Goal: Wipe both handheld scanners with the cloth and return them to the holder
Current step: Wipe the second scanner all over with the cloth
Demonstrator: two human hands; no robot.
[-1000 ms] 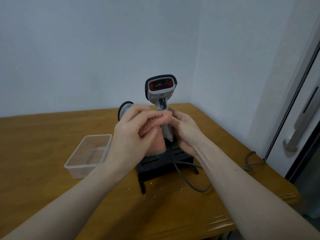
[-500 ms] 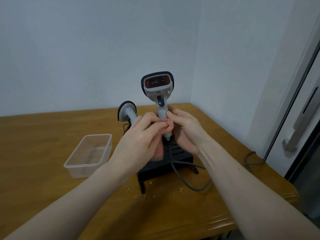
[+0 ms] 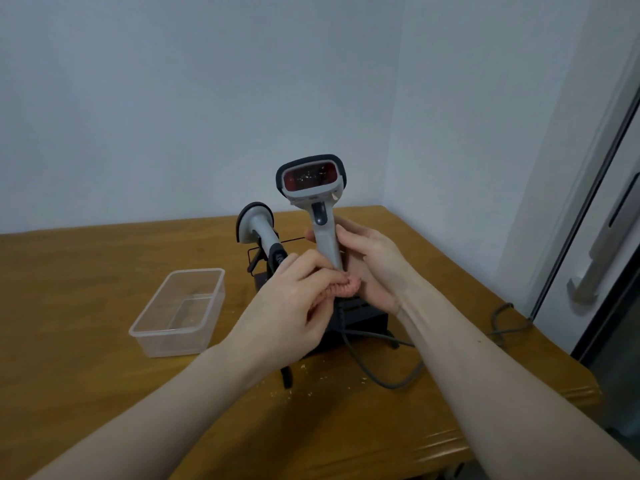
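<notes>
At the far right corner of the wooden surface (image 3: pixel 86 271), hard against two pale walls, stands the black holder (image 3: pixel 360 313). The surface's right edge runs close beside it; the near edge lies below the forearms. Open room on the surface lies to the left and toward the near left.

Count: scanners, two. Scanner A (image 3: pixel 313 188), grey with a dark-rimmed red window facing the camera, is held upright above the holder, clear of it. Scanner B (image 3: pixel 256 225) sits in the holder's left side, head tilted up and turned away. Cloth, one: pink, knitted-looking (image 3: pixel 346 285), bunched at the lower end of scanner A's handle. Hands, two.

Right hand (image 3: pixel 370 268): grip closed round scanner A's handle, fingers wrapped behind it, thumb on the near side. Left hand (image 3: pixel 294 306): grip closed on the cloth, pinching it against the base of the handle; most of the cloth is hidden behind this hand.

A grey cable (image 3: pixel 381 375) loops from the holder area across the surface toward the right edge; which scanner it serves I cannot tell.

Containers, two. The holder carries scanner B; its right side cannot be seen past the hands. A clear plastic tub (image 3: pixel 180 313), lidless, rests left of the holder, apart from it; nothing visible inside. Small pale crumbs (image 3: pixel 311 382) lie scattered on the surface just in front of the holder.
</notes>
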